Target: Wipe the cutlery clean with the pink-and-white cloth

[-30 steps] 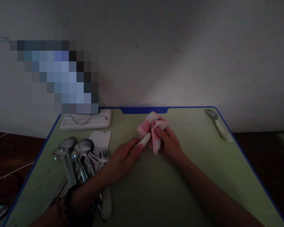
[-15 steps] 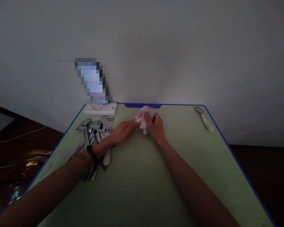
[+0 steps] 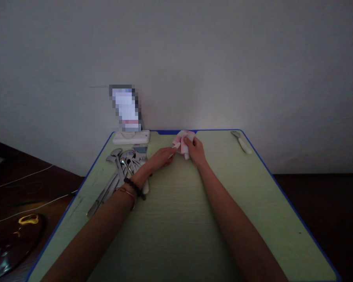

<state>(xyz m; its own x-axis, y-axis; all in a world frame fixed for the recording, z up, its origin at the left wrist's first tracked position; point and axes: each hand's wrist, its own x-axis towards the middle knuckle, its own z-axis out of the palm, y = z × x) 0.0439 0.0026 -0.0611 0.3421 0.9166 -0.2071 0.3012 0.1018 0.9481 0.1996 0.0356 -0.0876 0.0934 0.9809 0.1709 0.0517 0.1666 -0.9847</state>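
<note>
My left hand (image 3: 161, 157) pinches the white handle of a utensil (image 3: 175, 145) near the far edge of a pale green table (image 3: 176, 219). The utensil's other end is buried in a pink and white cloth (image 3: 183, 139), which my right hand (image 3: 194, 149) grips and wraps around it. The two hands nearly touch at the cloth. What kind of utensil it is stays hidden by the cloth.
A pile of several metal spoons and forks (image 3: 120, 166) lies left of my left wrist. A white-handled fork (image 3: 241, 142) rests alone at the far right corner. A white flat stand (image 3: 131, 137) holding a blurred upright object sits against the wall. Cables run over the dark floor at left.
The camera has pulled back and up, so hands and table look smaller and farther away. Both hands keep the same hold on the utensil and cloth.
</note>
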